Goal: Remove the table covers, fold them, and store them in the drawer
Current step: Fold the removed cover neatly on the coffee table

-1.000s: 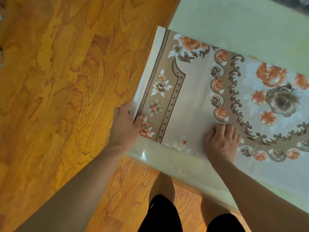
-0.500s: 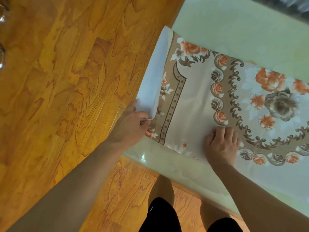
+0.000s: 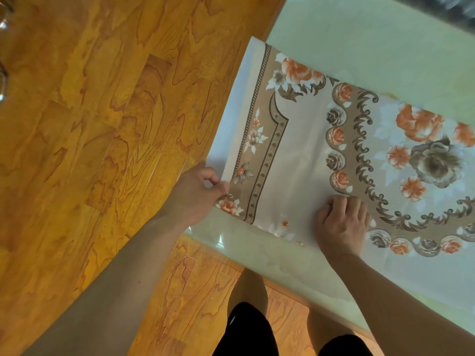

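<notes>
A floral table cover (image 3: 308, 150) is seen spread over the corner of a pale glossy table (image 3: 372, 47), its left end hanging past the table edge above the wooden floor (image 3: 102, 150). The near left corner of the cover is pinched by the left hand (image 3: 195, 194), thumb and curled fingers closed on the plain white hem just beside a printed orange flower. Outward from that pinch, the white hem and a brown rope-patterned border are carried away along the overhanging edge. To the inside of the pinch, the cover lies flat on the table. The right hand (image 3: 341, 224) is set knuckles-up on the cover near its front edge, well apart from the left hand; its fingers are curled and pressed down onto the fabric, but whether a fold is gripped beneath them cannot be told. Beyond the right hand's fingertips a scalloped brown band with small roses is printed, and further off a large grey rose among orange blooms. No brand, label or readable writing is shown on the cover. Bare legs and black shorts (image 3: 246, 332) are seen below the table's front edge.
</notes>
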Demonstrator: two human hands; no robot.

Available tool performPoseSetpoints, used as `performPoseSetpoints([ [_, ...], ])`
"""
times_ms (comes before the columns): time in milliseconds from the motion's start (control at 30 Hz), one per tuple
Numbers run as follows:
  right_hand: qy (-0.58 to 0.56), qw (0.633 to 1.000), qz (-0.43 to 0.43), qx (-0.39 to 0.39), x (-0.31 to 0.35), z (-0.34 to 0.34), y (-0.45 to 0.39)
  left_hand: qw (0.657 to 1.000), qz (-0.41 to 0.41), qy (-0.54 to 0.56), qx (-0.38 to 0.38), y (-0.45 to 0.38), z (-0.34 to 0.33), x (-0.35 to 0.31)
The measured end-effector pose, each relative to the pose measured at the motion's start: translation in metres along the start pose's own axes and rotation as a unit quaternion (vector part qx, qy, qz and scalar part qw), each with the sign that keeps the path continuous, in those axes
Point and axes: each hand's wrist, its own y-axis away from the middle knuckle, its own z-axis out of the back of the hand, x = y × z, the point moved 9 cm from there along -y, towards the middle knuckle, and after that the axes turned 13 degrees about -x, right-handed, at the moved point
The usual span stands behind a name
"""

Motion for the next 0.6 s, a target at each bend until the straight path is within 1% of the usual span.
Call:
performPoseSetpoints([
  [100,0.005,1.000,-0.004,0.002,0.000,0.000,0.000,0.992,-0.105,-0.061,0.017,0.013,-0.010,-0.010],
  [200,0.009,1.000,-0.003,0.004,0.000,0.000,-0.001,0.984,-0.155,-0.078,0.041,0.025,-0.013,-0.018],
  [267,0.007,1.000,-0.003,0.010,0.001,0.000,-0.001,0.976,-0.197,-0.069,0.054,0.031,-0.010,-0.029],
  [300,0.005,1.000,-0.003,0.013,0.002,0.000,-0.002,0.976,-0.203,-0.057,0.048,0.032,-0.006,-0.035],
  [333,0.002,1.000,-0.003,0.017,0.002,0.000,-0.003,0.981,-0.189,-0.042,0.026,0.031,0.002,-0.039],
  [400,0.000,1.000,-0.004,0.025,0.003,0.001,-0.003,0.991,-0.110,-0.006,-0.072,0.014,0.022,-0.029],
  [433,0.000,1.000,-0.006,0.028,0.003,0.002,-0.003,0.991,-0.063,-0.007,-0.117,0.002,0.028,-0.017],
  [467,0.000,1.000,-0.008,0.029,0.003,0.002,-0.004,0.990,-0.025,-0.028,-0.136,-0.009,0.031,-0.011],
  [533,-0.001,0.999,-0.017,0.029,0.002,0.002,-0.004,0.991,0.020,-0.070,-0.111,-0.035,0.022,-0.004],
  [600,-0.003,0.999,-0.026,0.024,0.002,0.004,-0.003,0.995,0.018,-0.037,-0.088,-0.071,0.009,-0.020],
])
